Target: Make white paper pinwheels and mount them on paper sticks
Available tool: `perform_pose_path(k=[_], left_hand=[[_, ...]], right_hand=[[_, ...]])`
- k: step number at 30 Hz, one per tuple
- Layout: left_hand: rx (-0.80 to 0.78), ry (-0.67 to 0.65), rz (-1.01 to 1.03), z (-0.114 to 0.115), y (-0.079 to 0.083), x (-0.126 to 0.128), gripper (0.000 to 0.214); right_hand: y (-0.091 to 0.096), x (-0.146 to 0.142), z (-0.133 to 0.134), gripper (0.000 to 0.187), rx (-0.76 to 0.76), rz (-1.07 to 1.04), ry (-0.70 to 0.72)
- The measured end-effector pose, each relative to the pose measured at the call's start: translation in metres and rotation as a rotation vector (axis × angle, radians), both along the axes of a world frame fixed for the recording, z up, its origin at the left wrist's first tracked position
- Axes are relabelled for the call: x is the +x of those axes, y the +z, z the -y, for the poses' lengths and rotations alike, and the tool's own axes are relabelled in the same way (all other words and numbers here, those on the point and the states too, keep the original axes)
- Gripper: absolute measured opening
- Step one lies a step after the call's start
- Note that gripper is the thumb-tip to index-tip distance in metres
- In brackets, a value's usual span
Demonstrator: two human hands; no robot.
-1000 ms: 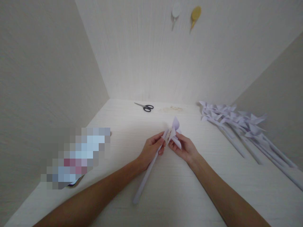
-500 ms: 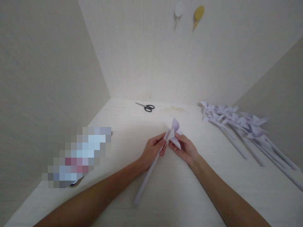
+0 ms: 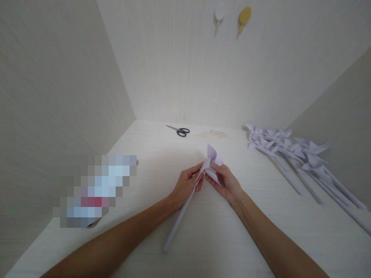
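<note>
My left hand [image 3: 187,186] is closed around the upper end of a rolled white paper stick [image 3: 176,225] that slants down toward me over the white table [image 3: 162,154]. My right hand [image 3: 227,182] pinches a folded pale-lilac paper pinwheel head [image 3: 212,160] and holds it against the top of the stick. Both hands meet near the table's middle, a little above the surface.
A pile of several finished paper pinwheels on sticks [image 3: 295,158] lies at the right. Black-handled scissors [image 3: 179,131] rest near the back wall, beside a faint tangle of thin bands [image 3: 213,134]. A blurred-out object [image 3: 95,189] sits at the left. Two hooks [image 3: 232,17] hang on the wall.
The pinwheel head has shifted slightly left and been pressed closer onto the stick's tip. Both hands stay in nearly the same place.
</note>
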State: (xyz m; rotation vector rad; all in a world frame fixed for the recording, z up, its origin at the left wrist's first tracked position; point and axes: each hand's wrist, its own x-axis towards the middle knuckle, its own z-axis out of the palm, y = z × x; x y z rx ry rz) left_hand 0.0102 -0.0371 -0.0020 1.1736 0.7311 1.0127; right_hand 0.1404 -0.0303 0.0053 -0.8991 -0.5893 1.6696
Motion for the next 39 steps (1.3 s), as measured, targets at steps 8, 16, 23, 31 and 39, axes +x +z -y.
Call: perform_pose_path(k=[8, 16, 23, 31, 39], left_hand=[[0.025, 0.000, 0.000, -0.001, -0.004, 0.001, 0.035], [0.010, 0.011, -0.011, -0.001, -0.003, 0.001, 0.026], [0.001, 0.008, -0.083, -0.001, 0.008, 0.002, 0.026], [-0.181, 0.093, 0.109, -0.004, 0.008, 0.005, 0.018], [-0.246, 0.190, 0.293, -0.024, 0.008, -0.007, 0.019]], right_hand=[[0.004, -0.004, 0.001, 0.019, 0.003, -0.017, -0.002], [0.004, -0.004, -0.001, 0.018, 0.010, -0.028, 0.000], [0.002, -0.001, -0.003, 0.013, 0.057, -0.026, 0.041], [-0.001, 0.001, -0.004, 0.021, 0.052, -0.128, 0.089], [0.000, -0.006, 0.004, 0.020, 0.146, 0.046, 0.164]])
